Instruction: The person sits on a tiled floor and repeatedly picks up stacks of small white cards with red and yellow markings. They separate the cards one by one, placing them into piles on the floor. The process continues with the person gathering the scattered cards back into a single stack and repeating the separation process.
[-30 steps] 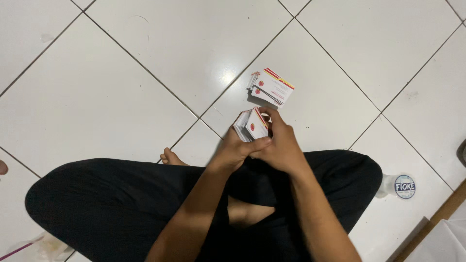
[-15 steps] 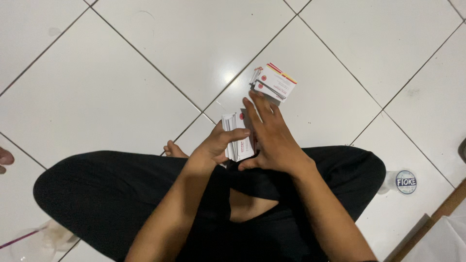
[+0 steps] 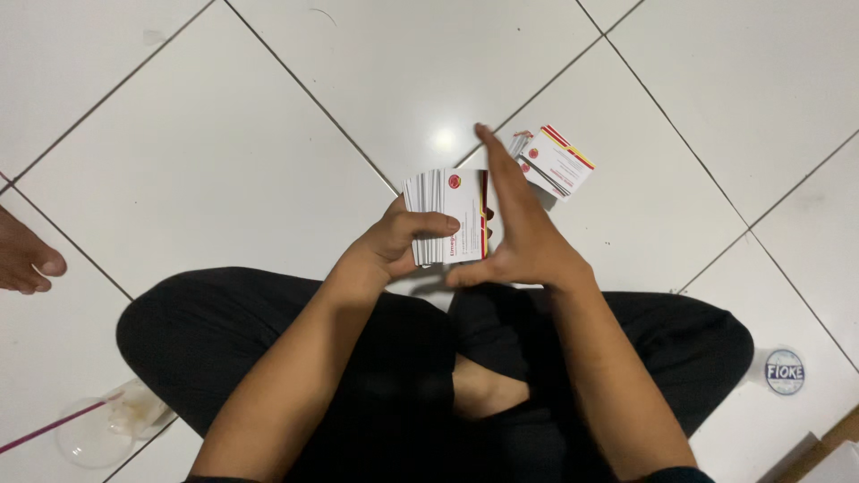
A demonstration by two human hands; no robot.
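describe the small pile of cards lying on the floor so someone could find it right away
Start from the white tiled floor in front of the seated person's black-trousered legs. Just beyond the flat, open right hand lies a small loose pile of white cards with red and yellow stripes. Unlike the thicker stack of white cards gripped in the left hand, it rests on the tile, unheld.

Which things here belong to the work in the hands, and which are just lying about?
In use:
- stack of cards, gripped by the left hand
- right hand, flat against the stack's side
- second card pile on the floor tiles

Lying about:
- clear plastic cup with pink straw
- round sticker
- someone else's foot
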